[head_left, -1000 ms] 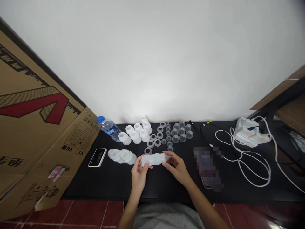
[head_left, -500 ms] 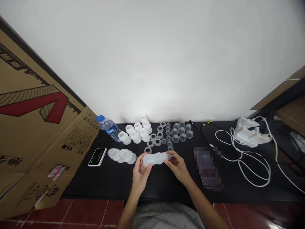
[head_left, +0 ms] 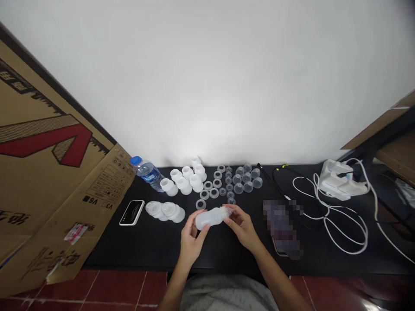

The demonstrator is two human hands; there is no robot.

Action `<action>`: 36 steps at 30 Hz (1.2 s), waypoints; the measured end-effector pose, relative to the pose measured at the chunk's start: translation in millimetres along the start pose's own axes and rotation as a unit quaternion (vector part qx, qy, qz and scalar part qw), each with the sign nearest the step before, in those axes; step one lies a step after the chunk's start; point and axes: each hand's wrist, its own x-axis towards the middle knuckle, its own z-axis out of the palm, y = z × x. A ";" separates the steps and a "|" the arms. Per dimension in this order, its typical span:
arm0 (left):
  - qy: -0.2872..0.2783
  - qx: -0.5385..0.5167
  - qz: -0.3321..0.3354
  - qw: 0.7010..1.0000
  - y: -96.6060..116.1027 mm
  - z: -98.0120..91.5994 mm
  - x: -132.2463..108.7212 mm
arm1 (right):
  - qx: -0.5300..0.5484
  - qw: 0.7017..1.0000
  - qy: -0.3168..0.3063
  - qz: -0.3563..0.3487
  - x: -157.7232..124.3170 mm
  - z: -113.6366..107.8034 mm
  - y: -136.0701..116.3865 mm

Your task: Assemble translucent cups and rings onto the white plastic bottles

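A translucent white baby bottle (head_left: 210, 217) lies sideways above the black table (head_left: 155, 246), held between both hands. My left hand (head_left: 191, 237) is closed round its base end. My right hand (head_left: 241, 224) pinches the nipple end with its fingertips. Beyond the bottle sit several white bottle bodies (head_left: 185, 179), clear rings (head_left: 210, 190), small nipples (head_left: 229, 183) and clear domed caps (head_left: 247, 178). A row of assembled bottles (head_left: 166, 211) lies to the left of my hands.
A water bottle (head_left: 146, 172) with a blue cap lies at the back left. A phone (head_left: 132, 212) rests beside a big cardboard box (head_left: 48, 172). A blurred dark object (head_left: 283, 226) lies right of my hands, then white cables (head_left: 333, 216) and a power strip (head_left: 340, 183).
The bottle's base has tipped slightly lower and toward me as my left hand shifted under it. My right hand stays at the nipple end.
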 end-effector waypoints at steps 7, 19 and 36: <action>0.036 0.020 0.057 0.998 -2.2 4.4 -9.1 | 0.048 0.999 -0.006 0.009 3.2 0.2 -0.8; 0.033 0.022 -0.051 0.998 1.4 -4.5 -3.3 | 0.026 0.999 -0.042 -0.002 1.8 0.6 -14.1; 0.094 0.025 -0.047 0.994 5.5 1.4 1.8 | 0.086 0.996 -0.018 0.002 3.8 2.8 -5.4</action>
